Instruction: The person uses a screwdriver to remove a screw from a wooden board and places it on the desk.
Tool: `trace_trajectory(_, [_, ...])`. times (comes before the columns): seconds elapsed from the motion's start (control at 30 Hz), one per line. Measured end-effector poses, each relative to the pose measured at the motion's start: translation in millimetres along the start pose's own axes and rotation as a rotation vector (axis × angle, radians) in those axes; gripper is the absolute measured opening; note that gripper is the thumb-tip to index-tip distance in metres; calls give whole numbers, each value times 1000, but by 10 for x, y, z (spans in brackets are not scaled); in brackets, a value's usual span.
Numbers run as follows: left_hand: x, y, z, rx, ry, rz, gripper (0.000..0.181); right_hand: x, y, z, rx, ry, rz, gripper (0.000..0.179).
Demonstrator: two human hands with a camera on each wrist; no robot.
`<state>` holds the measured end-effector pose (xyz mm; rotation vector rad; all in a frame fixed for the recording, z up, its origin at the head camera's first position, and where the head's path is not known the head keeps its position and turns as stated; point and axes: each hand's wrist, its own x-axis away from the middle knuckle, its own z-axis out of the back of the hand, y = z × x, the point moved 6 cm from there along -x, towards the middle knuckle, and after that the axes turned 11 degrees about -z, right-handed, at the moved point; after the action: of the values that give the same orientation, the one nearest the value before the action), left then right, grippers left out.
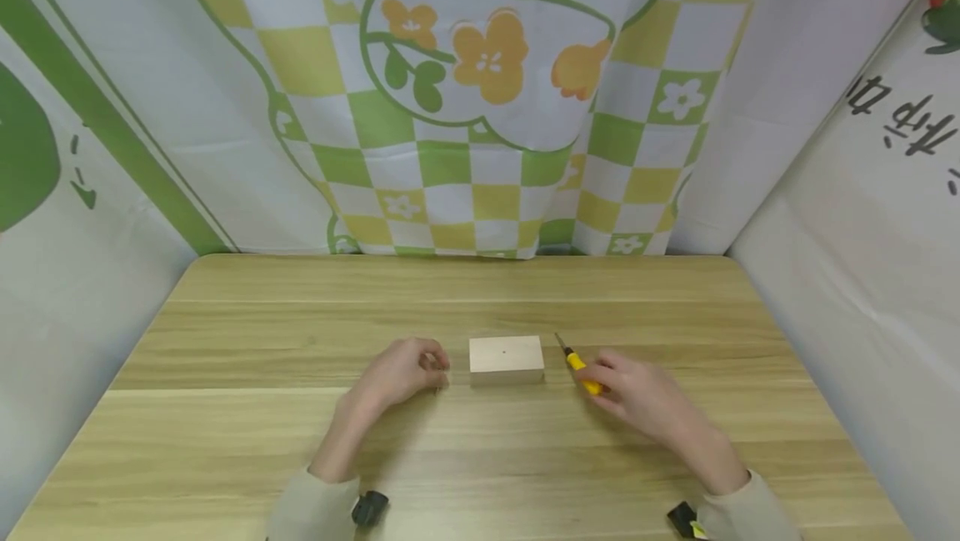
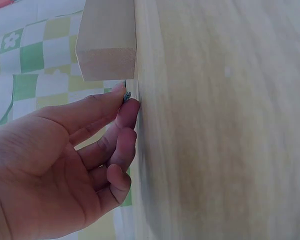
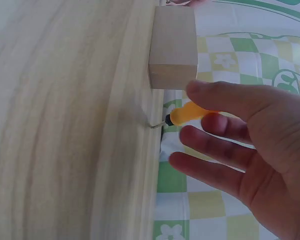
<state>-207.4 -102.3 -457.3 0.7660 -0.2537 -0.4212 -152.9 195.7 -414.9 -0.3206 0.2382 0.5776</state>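
Note:
A pale wooden block lies on the table, with a small dark hole in its top face. To its left, my left hand pinches a small metal screw between thumb and forefinger, close over the tabletop. On the block's other side my right hand holds a screwdriver by its yellow handle, between thumb and forefinger. Its thin shaft points away from me and down toward the table, beside the block. The other right fingers are spread loosely, as the right wrist view shows.
The wood-grain table extends around the block. A curtain with green and yellow checks and flowers hangs along the back edge. White printed cloths hang at the left and right.

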Motion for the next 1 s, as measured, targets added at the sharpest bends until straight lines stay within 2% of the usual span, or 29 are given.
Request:
trace_trajectory(0.2, [-11, -68, 1, 75, -19, -27, 13, 31, 37, -119, -14, -192, -41, 32])
trace_trajectory(0.33, [-16, -98, 4, 94, -27, -24, 13, 48, 50, -165, -2, -256, -59, 32])
trace_trajectory(0.53, [-45, -91, 5, 61, -25, 17, 12, 68, 62, -221, 7, -320, -76, 33])
trace_trajectory(0.73, [-50, -77, 15, -10, -18, 21, 12, 78, 66, -260, 11, -338, -86, 32])
trace_trajectory(1.0, [-27, -77, 21, 2, -23, 8, 12, 81, 36, -249, 37, -350, -88, 31])
